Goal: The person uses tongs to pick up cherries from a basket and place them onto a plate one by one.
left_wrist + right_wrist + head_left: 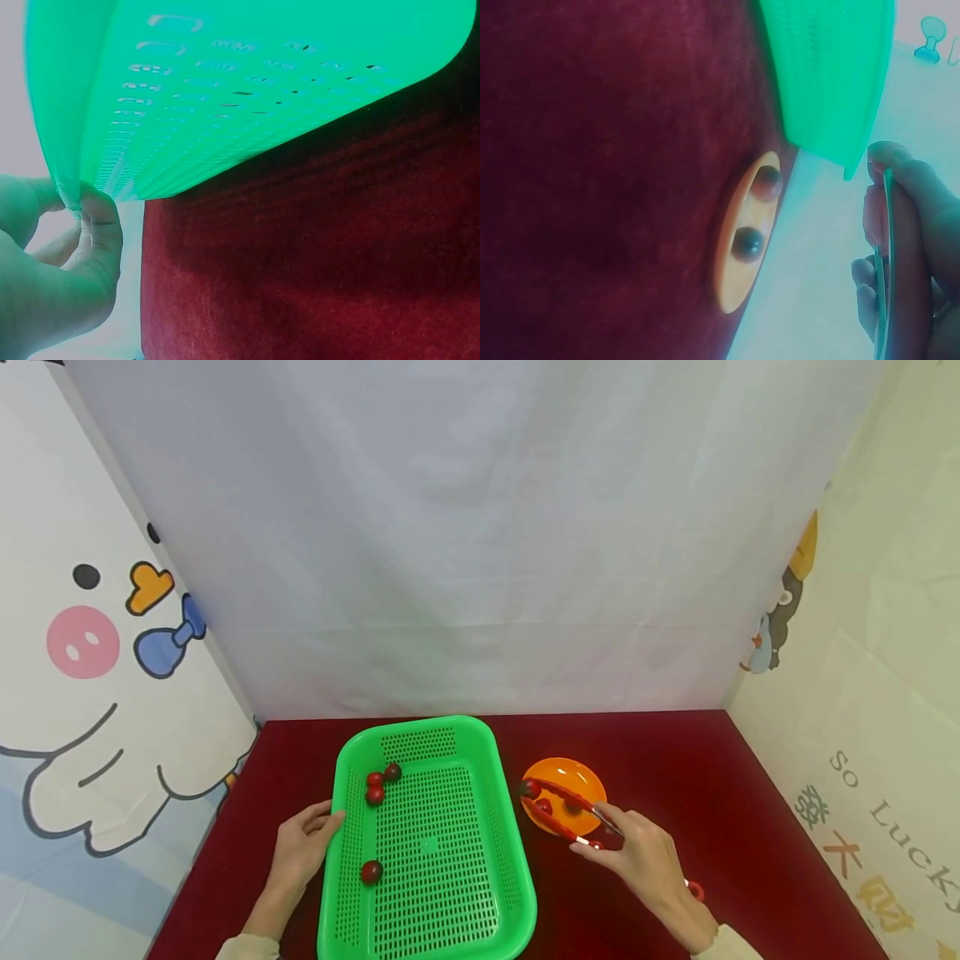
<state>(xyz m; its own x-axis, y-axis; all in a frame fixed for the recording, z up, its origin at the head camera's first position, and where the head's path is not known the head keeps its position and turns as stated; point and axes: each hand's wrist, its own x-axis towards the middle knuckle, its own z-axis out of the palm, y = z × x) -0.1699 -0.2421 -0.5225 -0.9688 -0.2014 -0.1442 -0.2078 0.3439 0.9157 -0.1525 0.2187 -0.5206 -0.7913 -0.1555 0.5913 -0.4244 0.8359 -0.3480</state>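
Observation:
My left hand [300,850] pinches the left rim of a green perforated plastic basket [528,893]; in the left wrist view thumb and fingers [101,225] are on either side of that rim. Inside the basket lie several small dark red round fruits [371,872], most grouped near its far left corner. My right hand [647,858] grips a pair of red-tipped tongs [564,832] over an orange plate [581,772]. One dark red fruit [529,788] is at the tongs' tips, above the plate's left edge. Two more fruits [748,244] rest on the plate.
A dark red cloth [675,760] covers the table. The plate stands just right of the basket. Behind the table hangs a pale curtain [480,568], with printed cartoon sheets [82,735] at the sides.

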